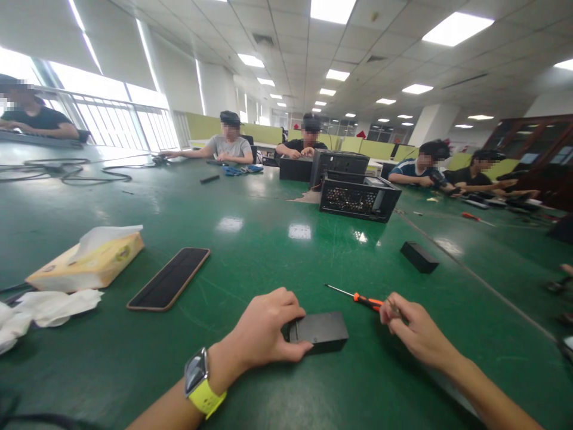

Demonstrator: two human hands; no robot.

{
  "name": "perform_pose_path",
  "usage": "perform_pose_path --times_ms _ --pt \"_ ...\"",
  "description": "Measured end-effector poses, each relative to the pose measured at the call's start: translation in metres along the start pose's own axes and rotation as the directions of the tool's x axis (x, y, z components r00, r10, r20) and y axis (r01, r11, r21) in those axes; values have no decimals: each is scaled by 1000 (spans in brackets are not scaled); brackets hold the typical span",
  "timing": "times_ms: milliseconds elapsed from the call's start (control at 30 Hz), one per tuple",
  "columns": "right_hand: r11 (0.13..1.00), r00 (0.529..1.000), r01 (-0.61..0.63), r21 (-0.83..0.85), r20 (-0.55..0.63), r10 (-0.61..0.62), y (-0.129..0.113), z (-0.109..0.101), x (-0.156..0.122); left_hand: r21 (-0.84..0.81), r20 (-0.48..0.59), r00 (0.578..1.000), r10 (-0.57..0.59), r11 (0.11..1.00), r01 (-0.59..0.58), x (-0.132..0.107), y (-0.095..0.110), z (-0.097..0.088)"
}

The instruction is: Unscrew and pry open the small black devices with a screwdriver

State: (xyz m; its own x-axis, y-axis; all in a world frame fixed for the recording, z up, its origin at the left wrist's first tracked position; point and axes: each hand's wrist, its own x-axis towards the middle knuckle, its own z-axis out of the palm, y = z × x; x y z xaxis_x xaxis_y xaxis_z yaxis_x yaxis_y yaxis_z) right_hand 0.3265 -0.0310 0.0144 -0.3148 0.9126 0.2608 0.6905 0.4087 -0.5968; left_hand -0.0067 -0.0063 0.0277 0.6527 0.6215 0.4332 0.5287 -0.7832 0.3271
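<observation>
My left hand (271, 328), with a yellow-strapped watch on the wrist, grips the left end of a black rectangular box (324, 330) between thumb and fingers. The box rests on the green tabletop. To its right, my right hand (409, 325) has its fingers curled together at the handle end of an orange-and-black screwdriver (364, 300). Its metal shaft points left, away from the hand. A small dull spot shows between those fingers, too small to name. Farther right lies a second black box (419, 257), apart from both hands.
A phone (170, 279), a tissue pack (89, 263) and crumpled tissues (58, 306) lie on the left. Black computer cases (358, 197) stand farther back. Cables (67, 170) spread at the far left. Several people sit around the table; another screwdriver (474, 218) lies at the right.
</observation>
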Motion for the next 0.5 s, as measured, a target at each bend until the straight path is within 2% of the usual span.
perform_pose_path --times_ms 100,300,500 --pt "999 999 31 13 -37 -30 -13 12 6 -24 3 1000 -18 1000 18 2 2 -3" --pt "974 995 19 226 92 -41 -34 47 19 -44 15 999 -28 999 29 2 1 -2" --pt "986 984 108 129 127 -124 -57 62 31 -99 14 999 -33 994 34 -1 -2 1"
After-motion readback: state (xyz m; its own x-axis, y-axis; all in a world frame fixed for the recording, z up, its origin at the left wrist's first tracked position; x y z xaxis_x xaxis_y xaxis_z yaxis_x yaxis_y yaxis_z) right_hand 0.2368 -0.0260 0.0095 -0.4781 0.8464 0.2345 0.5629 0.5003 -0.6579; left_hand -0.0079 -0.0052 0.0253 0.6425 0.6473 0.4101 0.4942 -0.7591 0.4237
